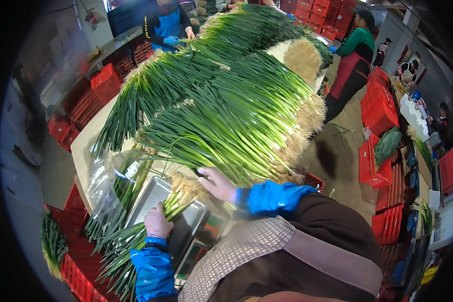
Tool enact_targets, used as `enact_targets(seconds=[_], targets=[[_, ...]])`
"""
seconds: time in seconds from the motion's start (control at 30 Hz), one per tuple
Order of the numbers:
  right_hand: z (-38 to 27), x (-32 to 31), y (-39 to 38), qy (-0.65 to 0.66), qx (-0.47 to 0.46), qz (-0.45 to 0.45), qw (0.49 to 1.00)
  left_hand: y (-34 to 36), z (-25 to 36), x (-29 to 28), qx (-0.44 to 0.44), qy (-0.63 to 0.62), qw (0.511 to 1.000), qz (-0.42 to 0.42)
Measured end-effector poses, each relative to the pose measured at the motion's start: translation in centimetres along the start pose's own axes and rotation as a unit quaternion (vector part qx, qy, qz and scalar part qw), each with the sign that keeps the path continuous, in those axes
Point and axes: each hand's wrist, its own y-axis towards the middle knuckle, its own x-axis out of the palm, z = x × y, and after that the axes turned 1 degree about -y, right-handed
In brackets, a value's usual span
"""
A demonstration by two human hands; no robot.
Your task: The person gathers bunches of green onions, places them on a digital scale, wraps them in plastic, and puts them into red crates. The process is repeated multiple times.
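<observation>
A bunch of green onions [174, 205] lies across a metal weighing tray [190, 217], its pale roots toward the table and its leaves hanging off the near left side. My gloved left hand [158, 221] is closed around the stalks. Beside the roots, my gloved right hand [219, 185] has its fingers stretched out, with a small dark patch at the fingertips that I cannot make out. Just beyond it spreads a large heap of green onions [226, 126], roots to the right. Clear plastic bags [107, 183] lie left of the tray, over more stalks.
Red crates [78, 272] stand at the lower left, one with green onions in it. More red crates [380, 108] line the right side. A co-worker in blue [166, 25] handles stalks across the table; another in a green top [360, 40] stands at its far right.
</observation>
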Motion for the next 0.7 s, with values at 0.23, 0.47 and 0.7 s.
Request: enact_targets(seconds=[0.23, 0.47, 0.7], targets=[[-1.5, 3.6, -3.9, 0.377, 0.392, -0.402, 0.737, 0.7, -0.3, 0.4, -0.014, -0.067, 0.998, -0.002], [-0.9, 11.8, -2.2, 0.501, 0.296, -0.266, 0.769, 0.5, 0.7, -0.3, -0.032, -0.175, 0.983, -0.049], [-0.1, 10.2, -2.0, 0.535, 0.353, -0.180, 0.746, -0.9, 6.6, -2.3, -0.083, -0.227, 0.969, -0.058]])
